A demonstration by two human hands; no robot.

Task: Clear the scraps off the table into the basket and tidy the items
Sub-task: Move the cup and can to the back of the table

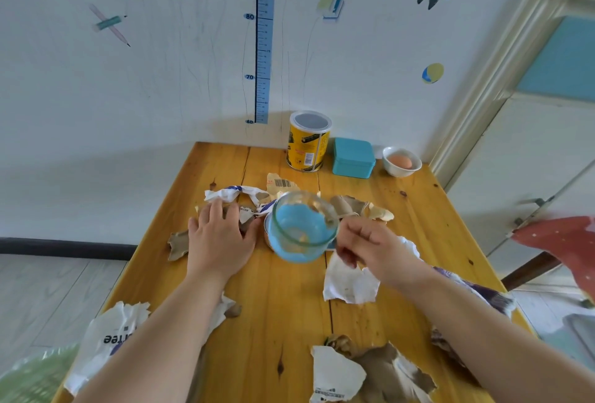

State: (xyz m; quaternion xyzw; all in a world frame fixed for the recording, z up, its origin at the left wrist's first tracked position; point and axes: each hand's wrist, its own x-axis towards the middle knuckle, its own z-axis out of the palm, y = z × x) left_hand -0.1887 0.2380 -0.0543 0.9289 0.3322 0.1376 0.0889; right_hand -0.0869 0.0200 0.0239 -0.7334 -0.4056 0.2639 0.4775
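- We are taking the glass bowl [302,229] at mid-table as our reference and giving every position from it.
- Nearest to us, to the near-left of the glass bowl and below the edge of the table [283,312], we are noting a blurred green shape [32,373]. We are judging it to be the basket, but we cannot tell for certain.
- Also near-left, a printed white scrap [109,335] is hanging over the table edge. To the near-right, a torn white-and-brown scrap [341,373] is lying flat.
- Just near-right of the glass bowl, a plain white scrap [349,286] is lying partly under the right hand [370,245].
- The right hand is pinching the glass bowl at its right rim with curled fingers. The bowl is tilting, with blue showing through it.
- The left hand [222,238] is lying just left of the glass bowl with its fingers straight and spread. It is pressing on the scrap heap [244,196] and grasping nothing.
- The heap is running crosswise just beyond the glass bowl, with its long axis going left to right.
- We are judging the left hand nearer both the heap and the green shape, so the coming sweep is calling for a pull toward the near-left.
- Farthest beyond the glass bowl, a yellow can [309,145], a teal tin [353,158] and a white bowl [401,163] holding an egg are standing by the wall, apart from the scraps.
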